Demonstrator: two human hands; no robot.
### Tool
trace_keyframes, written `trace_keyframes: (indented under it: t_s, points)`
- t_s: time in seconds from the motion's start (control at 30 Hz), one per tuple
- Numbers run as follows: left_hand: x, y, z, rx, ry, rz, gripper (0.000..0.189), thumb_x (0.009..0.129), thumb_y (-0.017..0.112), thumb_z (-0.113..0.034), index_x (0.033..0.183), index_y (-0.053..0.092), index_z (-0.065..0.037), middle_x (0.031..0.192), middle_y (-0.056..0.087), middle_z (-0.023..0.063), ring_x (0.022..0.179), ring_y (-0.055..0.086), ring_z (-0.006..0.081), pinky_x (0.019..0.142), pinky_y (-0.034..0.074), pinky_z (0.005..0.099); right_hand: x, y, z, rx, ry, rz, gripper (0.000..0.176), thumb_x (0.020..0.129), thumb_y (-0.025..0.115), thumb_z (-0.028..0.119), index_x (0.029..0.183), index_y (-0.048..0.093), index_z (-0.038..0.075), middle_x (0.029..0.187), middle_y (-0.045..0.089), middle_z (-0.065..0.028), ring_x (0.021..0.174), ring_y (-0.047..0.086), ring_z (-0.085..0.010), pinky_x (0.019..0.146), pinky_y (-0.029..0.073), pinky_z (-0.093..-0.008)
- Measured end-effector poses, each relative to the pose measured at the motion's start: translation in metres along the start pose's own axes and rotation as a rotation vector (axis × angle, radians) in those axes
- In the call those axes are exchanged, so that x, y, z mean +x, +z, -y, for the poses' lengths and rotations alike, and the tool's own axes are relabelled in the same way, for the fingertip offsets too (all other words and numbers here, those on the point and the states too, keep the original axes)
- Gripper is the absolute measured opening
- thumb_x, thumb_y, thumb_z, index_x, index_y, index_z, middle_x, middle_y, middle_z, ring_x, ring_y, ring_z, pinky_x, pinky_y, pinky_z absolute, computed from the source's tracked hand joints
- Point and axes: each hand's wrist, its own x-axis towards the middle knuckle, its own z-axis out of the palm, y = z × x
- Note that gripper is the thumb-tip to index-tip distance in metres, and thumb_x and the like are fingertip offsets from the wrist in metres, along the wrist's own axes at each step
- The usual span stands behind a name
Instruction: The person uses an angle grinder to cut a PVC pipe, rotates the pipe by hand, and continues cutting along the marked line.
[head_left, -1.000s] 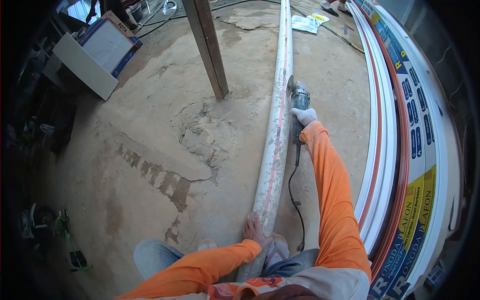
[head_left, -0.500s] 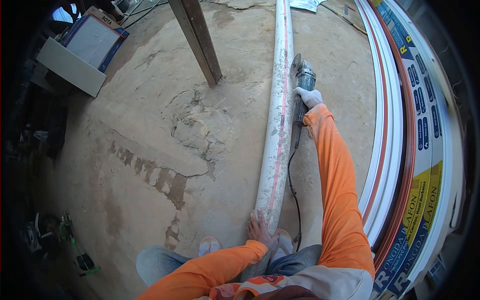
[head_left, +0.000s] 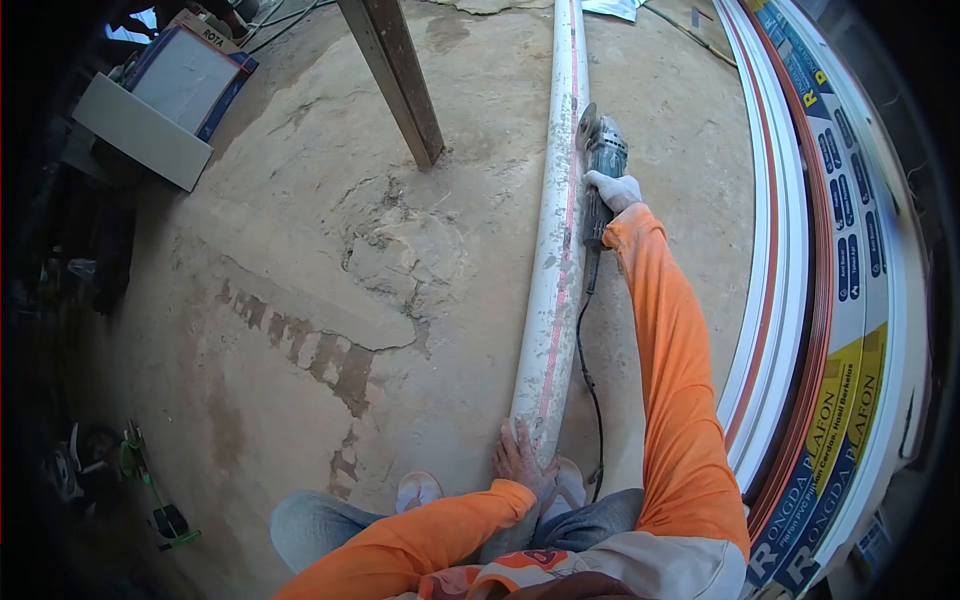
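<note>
A long white pipe (head_left: 555, 270) with a red printed line and grey smears lies on the floor, running away from me. My right hand (head_left: 614, 191), in a pale glove, grips the body of an angle grinder (head_left: 606, 158). The grinder's disc (head_left: 587, 124) is at the pipe's right side; whether it touches cannot be made out. Bare, my left hand (head_left: 523, 464) rests on the near end of the pipe with its fingers spread. A black cord (head_left: 584, 368) trails from the grinder back toward my feet.
A wooden post (head_left: 393, 80) stands left of the pipe. Long panels in printed wrapping (head_left: 845, 260) lie at the right. Boxes (head_left: 185, 85) and a pale board (head_left: 142, 131) sit at the upper left. The concrete floor (head_left: 270, 380) is cracked. My shoes flank the pipe.
My right hand and the grinder have shifted slightly left and away from me, bringing the disc closer to the pipe. My left hand has stayed on the pipe.
</note>
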Motion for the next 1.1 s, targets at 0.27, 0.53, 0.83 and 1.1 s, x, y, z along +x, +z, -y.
trace_keyframes:
  t_s: [0.27,0.53,0.83,1.1]
  points:
    - [0.0001,-0.0006,0.0010,-0.016,0.015,-0.007,0.109,0.064,0.076,-0.038,0.147,0.012,-0.007,0.138,0.024,0.0329,0.122,0.032,0.0520,0.101,0.030,0.0565,-0.0038,-0.0016,0.0007,0.014,0.007,0.007,0.066,0.060,0.075,0.041,0.101,0.064,-0.010,0.092,0.068,-0.0166,0.077,0.067,-0.0243,0.068,0.052,-0.0348]
    - [0.0008,-0.0016,-0.0023,-0.005,-0.010,0.007,0.110,0.064,0.077,-0.037,0.147,0.011,-0.007,0.139,0.024,0.0318,0.124,0.031,0.0514,0.102,0.029,0.0562,-0.0064,-0.0036,0.0024,0.004,0.007,0.012,0.069,0.060,0.075,0.042,0.102,0.063,-0.011,0.091,0.068,-0.0168,0.076,0.067,-0.0244,0.067,0.052,-0.0345]
    - [0.0011,-0.0025,-0.0012,-0.013,0.019,-0.017,0.109,0.063,0.078,-0.035,0.146,0.013,-0.006,0.139,0.024,0.0311,0.124,0.032,0.0502,0.102,0.030,0.0554,-0.0049,-0.0039,0.0020,-0.001,-0.028,0.022,0.065,0.060,0.074,0.042,0.098,0.064,-0.011,0.090,0.067,-0.0167,0.075,0.067,-0.0242,0.067,0.052,-0.0341]
    - [0.0013,-0.0044,-0.0038,0.005,0.000,0.001,0.110,0.063,0.078,-0.037,0.146,0.013,-0.006,0.138,0.024,0.0313,0.122,0.033,0.0507,0.101,0.031,0.0553,-0.0041,-0.0021,0.0041,-0.032,0.002,0.003,0.065,0.060,0.073,0.042,0.099,0.064,-0.010,0.090,0.068,-0.0162,0.076,0.067,-0.0248,0.067,0.052,-0.0344]
